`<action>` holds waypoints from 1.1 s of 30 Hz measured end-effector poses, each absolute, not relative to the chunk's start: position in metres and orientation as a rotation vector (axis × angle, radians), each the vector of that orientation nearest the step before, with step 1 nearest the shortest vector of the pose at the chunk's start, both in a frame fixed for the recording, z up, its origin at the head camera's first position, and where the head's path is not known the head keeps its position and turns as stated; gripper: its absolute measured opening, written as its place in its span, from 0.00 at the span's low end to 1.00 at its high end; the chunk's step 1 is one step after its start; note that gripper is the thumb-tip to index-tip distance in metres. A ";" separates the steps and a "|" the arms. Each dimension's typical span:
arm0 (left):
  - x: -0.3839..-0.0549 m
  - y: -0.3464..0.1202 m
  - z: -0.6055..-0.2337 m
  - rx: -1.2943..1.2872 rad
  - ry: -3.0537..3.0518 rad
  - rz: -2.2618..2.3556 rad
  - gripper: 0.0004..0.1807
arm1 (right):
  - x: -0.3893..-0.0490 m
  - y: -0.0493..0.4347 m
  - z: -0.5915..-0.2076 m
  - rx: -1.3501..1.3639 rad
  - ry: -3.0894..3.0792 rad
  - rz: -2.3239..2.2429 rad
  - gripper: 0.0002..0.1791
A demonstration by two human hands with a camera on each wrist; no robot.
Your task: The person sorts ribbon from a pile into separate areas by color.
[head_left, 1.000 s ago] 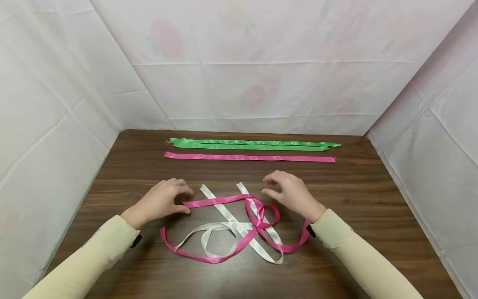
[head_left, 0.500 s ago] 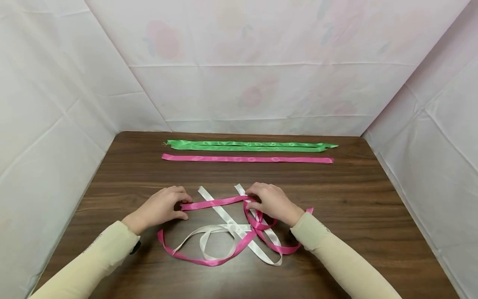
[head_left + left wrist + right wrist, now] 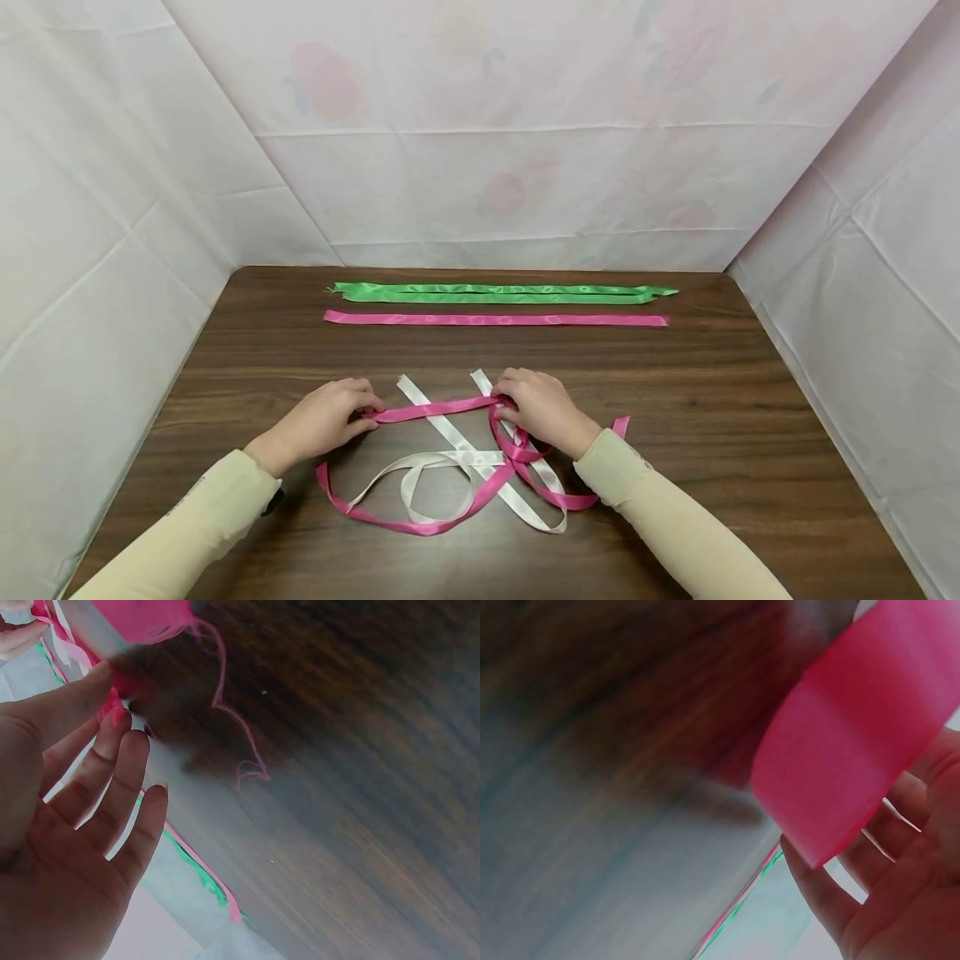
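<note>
A loosely tangled pink ribbon (image 3: 435,408) lies with a white ribbon (image 3: 447,429) on the near half of the table. My left hand (image 3: 322,421) pinches the pink ribbon's left end between thumb and fingertips; the left wrist view shows the pinched pink ribbon (image 3: 112,705). At the other end of that straight stretch, my right hand (image 3: 543,408) grips the pink ribbon beside its loops. In the right wrist view a pink ribbon length (image 3: 847,750) hides the right fingertips. White strands cross beneath the pink, and a white loop (image 3: 412,500) curls at the front.
Farther back on the brown wooden table (image 3: 247,350) lie a straight pink ribbon (image 3: 495,320) and green ribbons (image 3: 495,293), stretched sideways. White cloth walls (image 3: 112,208) stand around the table's left, back and right.
My right hand has moved left and down onto the pink ribbon and taken hold of it. The left fingers have closed on its left end. The right part of that ribbon has shifted slightly.
</note>
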State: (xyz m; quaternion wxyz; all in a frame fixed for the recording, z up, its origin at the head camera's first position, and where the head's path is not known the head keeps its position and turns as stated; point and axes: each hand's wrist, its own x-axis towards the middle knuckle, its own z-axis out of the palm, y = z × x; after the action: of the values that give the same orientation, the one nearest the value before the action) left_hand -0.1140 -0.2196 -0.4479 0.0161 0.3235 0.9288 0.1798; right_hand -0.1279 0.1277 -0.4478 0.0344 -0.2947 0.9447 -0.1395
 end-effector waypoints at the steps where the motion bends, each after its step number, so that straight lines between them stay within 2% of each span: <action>1: -0.114 -0.219 -0.448 1.013 2.898 0.546 0.08 | -0.128 0.127 -0.448 -0.904 2.912 -0.423 0.10; 11: -0.113 -0.218 -0.448 0.907 2.981 0.529 0.03 | -0.126 0.123 -0.446 -0.972 2.986 -0.410 0.02; 21: -0.116 -0.221 -0.445 0.867 3.016 0.798 0.05 | -0.126 0.130 -0.446 -0.878 2.975 -0.524 0.02; 33: -0.110 -0.221 -0.416 0.814 2.984 1.158 0.08 | -0.118 0.134 -0.428 -0.714 2.856 -0.777 0.06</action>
State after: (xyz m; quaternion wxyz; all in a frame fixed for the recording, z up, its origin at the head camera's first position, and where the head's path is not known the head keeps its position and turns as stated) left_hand -0.1099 -0.2207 -0.4161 -0.0806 0.2456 0.9006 0.3495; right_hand -0.1184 0.1342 -0.4285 0.0483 -0.2343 0.9369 -0.2550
